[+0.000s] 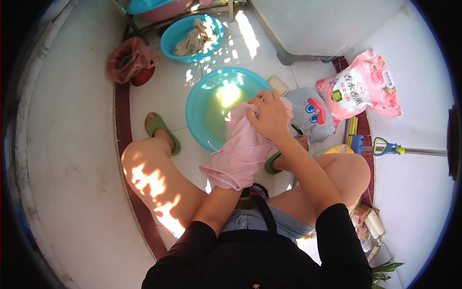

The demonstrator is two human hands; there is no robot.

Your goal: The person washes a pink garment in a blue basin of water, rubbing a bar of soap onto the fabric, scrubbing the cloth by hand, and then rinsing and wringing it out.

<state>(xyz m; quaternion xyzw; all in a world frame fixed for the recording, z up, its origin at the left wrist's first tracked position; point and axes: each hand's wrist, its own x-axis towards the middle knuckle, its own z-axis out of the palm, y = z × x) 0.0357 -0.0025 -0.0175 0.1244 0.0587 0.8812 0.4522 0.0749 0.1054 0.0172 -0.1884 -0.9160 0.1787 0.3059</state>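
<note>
A pink cloth garment hangs over the right part of a turquoise plastic basin on the floor. Pale, cloudy liquid lies in the basin and glares in the sun. My left forearm goes into the garment, and the cloth hides the left hand wholly. On top of the garment's far end, near the basin's right rim, rests my right hand, its fingers bent on the fabric. Whether those fingers pinch the cloth is not plain. A bar of soap or similar pale block lies just beyond the right hand.
Beyond the basin stands a second turquoise basin with a greyish cloth. A red plastic bag sits at the left wall. To the right are a white plastic bag, a pink flowered detergent bag and a mop. Green slippers are on my feet.
</note>
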